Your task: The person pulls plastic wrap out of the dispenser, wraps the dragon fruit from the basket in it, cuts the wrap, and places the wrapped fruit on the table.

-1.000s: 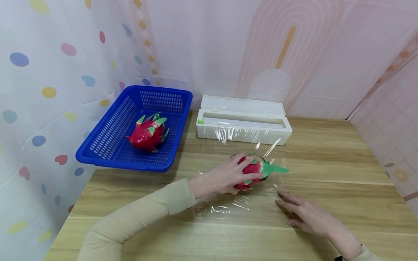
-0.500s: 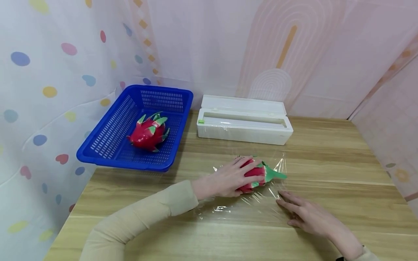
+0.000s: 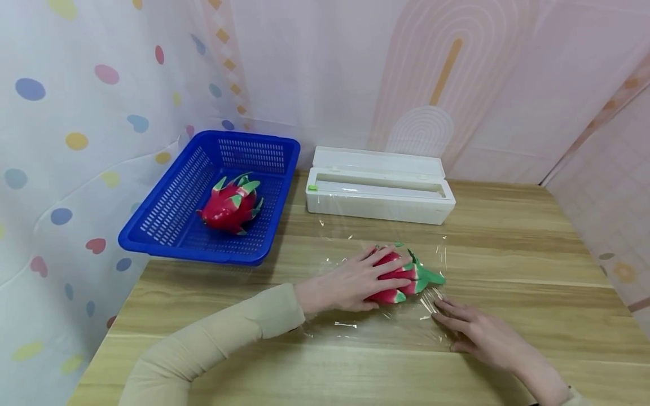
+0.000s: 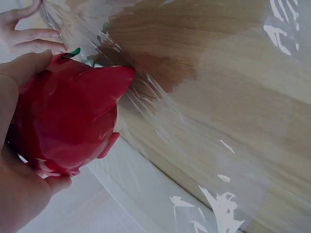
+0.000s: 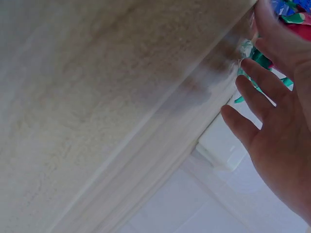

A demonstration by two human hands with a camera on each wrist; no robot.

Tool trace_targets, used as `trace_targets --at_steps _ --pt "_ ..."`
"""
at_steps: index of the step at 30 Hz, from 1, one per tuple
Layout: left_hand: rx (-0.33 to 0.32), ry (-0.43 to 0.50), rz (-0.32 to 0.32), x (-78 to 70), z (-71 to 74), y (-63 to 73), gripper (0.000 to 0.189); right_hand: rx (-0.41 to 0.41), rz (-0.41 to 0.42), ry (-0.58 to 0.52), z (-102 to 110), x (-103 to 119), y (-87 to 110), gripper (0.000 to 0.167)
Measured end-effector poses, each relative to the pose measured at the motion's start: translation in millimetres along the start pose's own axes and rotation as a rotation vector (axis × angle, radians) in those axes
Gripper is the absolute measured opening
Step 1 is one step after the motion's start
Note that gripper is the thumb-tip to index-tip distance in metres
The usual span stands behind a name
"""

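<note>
My left hand (image 3: 350, 285) holds a red dragon fruit (image 3: 406, 275) from above, fingers curled over it. In the left wrist view, the thumb and fingers wrap round the fruit's smooth red end (image 4: 68, 116). Its green stem end points right, towards my right hand (image 3: 479, 334). A sheet of clear plastic wrap (image 3: 350, 330) lies under the fruit on the table. The fingertips of my right hand rest at the wrap's right edge with the fingers extended, and creases run from there to the fruit. In the right wrist view those fingers look straight and slightly spread.
Behind the fruit stands a white plastic wrap dispenser (image 3: 376, 210) with its lid raised. At the back left a blue basket (image 3: 159, 220) holds another dragon fruit (image 3: 231, 206). Patterned curtains (image 3: 315, 62) border the wooden table (image 3: 518, 254).
The held dragon fruit has shifted slightly towards me and tilted, its stem end lower in view. Bright wrap creases in front of the dispenser have faded. The right hand has barely moved.
</note>
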State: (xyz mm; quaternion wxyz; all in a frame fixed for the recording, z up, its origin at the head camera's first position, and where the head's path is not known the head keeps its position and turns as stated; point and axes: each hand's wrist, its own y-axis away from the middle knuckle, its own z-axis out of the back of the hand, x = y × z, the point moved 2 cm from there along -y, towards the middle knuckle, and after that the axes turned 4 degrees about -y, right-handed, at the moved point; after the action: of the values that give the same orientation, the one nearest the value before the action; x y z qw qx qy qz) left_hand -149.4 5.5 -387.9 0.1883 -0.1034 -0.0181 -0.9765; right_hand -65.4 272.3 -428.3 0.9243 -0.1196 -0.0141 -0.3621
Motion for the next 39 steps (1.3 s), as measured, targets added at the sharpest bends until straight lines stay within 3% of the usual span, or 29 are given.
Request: trace_targets --at_steps 4,7,10,12,17,20,26,32,39 --pt "0.021 -0.012 0.005 -0.8 -0.4 -0.5 0.079 -0.067 0.036 0.007 1.1 -1.1 -2.5 0.048" --pt "0.026 -0.012 0.007 -1.1 -1.0 -0.6 0.078 -0.108 0.066 0.036 1.9 -1.3 -4.9 0.023" --pt "0.011 -0.015 0.000 -0.9 -1.3 -0.5 0.076 -0.137 0.089 0.053 2.3 -1.7 -7.7 0.038" --pt "-0.002 -0.017 -0.007 -0.8 -0.9 -0.3 0.076 -0.138 0.091 0.050 3.0 -1.5 -9.1 0.038" --pt "-0.021 -0.011 -0.013 -1.4 -0.3 -0.1 0.074 -0.069 0.068 0.035 3.7 -0.8 -8.6 0.051" --pt "-0.025 -0.003 -0.012 -2.0 -0.7 -0.2 0.073 -0.070 0.080 0.044 2.1 -1.3 -9.3 0.041" --pt "-0.028 -0.026 -0.015 -3.0 -0.9 -0.8 0.073 -0.149 0.158 0.105 0.9 -1.0 -15.0 0.020" --pt "-0.016 -0.020 -0.023 -3.3 -1.2 -0.7 0.074 -0.268 0.176 0.132 6.8 -0.5 -18.8 0.059" --pt "-0.015 -0.012 -0.016 -2.5 -2.5 -0.3 0.076 -0.364 0.142 0.141 19.2 -0.6 -24.4 0.055"
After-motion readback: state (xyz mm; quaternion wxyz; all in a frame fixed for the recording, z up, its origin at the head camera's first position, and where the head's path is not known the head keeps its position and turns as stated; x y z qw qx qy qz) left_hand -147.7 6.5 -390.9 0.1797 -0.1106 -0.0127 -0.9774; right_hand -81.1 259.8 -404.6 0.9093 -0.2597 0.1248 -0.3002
